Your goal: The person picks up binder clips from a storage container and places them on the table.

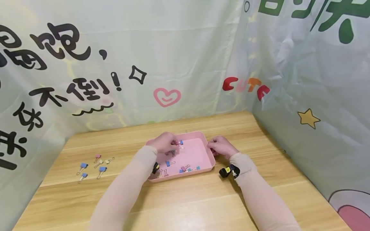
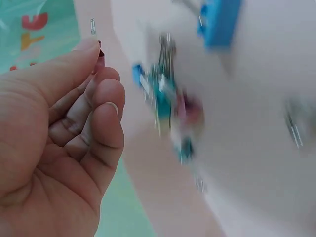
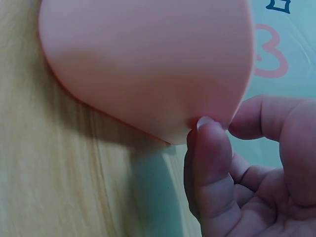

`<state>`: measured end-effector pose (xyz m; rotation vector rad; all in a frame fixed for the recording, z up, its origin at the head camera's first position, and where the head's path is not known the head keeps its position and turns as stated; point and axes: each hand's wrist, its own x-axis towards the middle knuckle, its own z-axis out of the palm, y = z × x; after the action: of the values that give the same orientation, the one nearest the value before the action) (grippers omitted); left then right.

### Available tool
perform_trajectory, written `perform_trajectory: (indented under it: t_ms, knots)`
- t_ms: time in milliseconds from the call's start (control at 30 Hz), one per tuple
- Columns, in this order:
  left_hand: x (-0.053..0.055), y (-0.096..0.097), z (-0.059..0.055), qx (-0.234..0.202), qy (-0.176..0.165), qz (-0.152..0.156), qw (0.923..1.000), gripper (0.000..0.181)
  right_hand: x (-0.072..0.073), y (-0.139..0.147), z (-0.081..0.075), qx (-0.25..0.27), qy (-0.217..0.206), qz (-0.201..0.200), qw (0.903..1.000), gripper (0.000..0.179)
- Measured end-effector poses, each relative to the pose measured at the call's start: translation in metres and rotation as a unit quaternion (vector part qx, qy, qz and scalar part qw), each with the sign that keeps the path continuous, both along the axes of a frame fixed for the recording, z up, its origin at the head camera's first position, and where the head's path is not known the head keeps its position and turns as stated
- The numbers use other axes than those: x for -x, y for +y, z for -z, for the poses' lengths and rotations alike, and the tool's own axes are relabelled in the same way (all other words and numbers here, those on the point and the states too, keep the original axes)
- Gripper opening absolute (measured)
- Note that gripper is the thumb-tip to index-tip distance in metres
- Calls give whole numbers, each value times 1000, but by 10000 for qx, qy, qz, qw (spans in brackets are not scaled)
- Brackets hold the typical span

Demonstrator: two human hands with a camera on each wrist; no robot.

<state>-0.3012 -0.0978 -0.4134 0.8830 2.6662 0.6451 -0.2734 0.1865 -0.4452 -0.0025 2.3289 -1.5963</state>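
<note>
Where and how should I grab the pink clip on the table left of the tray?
Pinch the pink clip by its body, probably best from above and the far side: that broad end faces away from you, while its thin wire handles point back toward you, near a pale yellow clip.

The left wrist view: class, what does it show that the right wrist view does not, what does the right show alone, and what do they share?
Only the left wrist view shows the left hand pinching a small clip, other clips, somewhat blurred, and red and orange letters.

Only the right wrist view shows the right hand gripping the tray's edge, the wooden table and part of a pink heart.

Both show the pink tray and the pale wall sheet.
</note>
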Motion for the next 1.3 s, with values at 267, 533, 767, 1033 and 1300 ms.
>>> perform_trajectory:
  t_ms: [267,533,767,1033,1300]
  knots:
    - [-8,-72,-16,-152,539,-863,9947,12,-2,-1,0,-1,-11,49,10000,17]
    - [-26,-155,-16,-251,1024,-1133,9880,13,-2,0,-1,53,-64,83,9999,19]
    - [-57,-216,-12,-111,777,-1578,9843,18,-2,-1,-2,67,-45,79,9999,16]
    - [-90,-266,0,9,861,-1913,9778,9,-1,-1,-1,34,-16,56,10000,16]
    - [-119,-299,17,172,728,-2206,9725,12,0,0,1,63,-8,-30,10000,16]
